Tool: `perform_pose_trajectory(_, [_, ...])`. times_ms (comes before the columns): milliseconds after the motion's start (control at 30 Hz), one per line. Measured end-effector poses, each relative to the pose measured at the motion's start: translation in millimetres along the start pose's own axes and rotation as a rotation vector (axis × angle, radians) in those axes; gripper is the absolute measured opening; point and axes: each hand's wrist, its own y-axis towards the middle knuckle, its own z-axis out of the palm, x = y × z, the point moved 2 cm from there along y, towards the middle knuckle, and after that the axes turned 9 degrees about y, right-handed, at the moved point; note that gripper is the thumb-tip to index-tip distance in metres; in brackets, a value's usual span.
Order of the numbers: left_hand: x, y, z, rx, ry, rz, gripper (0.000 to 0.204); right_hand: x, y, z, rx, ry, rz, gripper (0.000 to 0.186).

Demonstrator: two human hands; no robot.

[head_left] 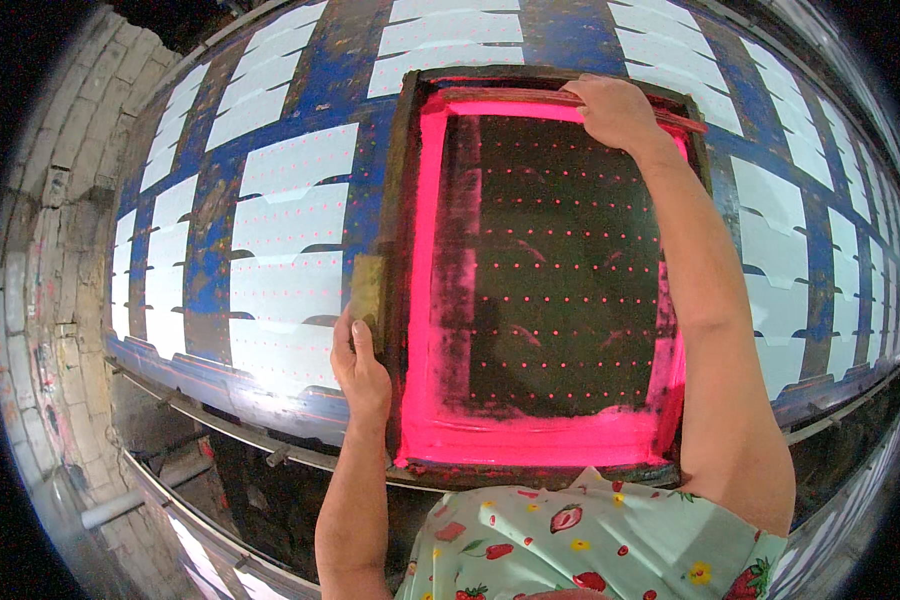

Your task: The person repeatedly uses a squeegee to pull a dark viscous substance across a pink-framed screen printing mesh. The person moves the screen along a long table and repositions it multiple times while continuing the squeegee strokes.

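Two bare hands are on the near side of a long desk (210,215), and the right hand (618,115) is the one at the scraper (515,96), a reddish strip at the far end of a dark frame (407,215). The scraper lies directly under the right fingers, which are closed over it a little right of its middle; their tips are partly hidden. Its long axis runs left to right, across the frame, with the right end slightly nearer and reaching over the right rail. The dark mesh (570,235), dotted with pink, stretches from the scraper toward the person's body, and a thick band of pink ink (540,440) lies along the near edge. The left hand (362,370) is well apart from the scraper, near and to the left, its fingers gripping the near end of a yellowish block (368,285) just beside the left rail; whether the block is fixed to the frame cannot be told. The block points near to far, as does the frame's own long axis, so both lie crosswise to the scraper. White sheets (290,225) lie on the desk to both sides.
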Motion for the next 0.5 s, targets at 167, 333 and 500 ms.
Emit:
perform_pose_trajectory(167, [-1, -1, 0, -0.031, 0.061, -0.006, 0.053, -13, 7, -15, 0.148, -0.01, 0.008, 0.043])
perform_pose_trajectory(333, [0, 0, 1, -0.017, 0.002, 0.025, 0.054, 2, -3, 0, -0.02, -0.033, -0.001, 0.04])
perform_pose_trajectory(500, [7, 3, 1, -0.033, 0.016, 0.096, 0.051, 34, -42, -11, 0.142, 0.004, 0.022, 0.031])
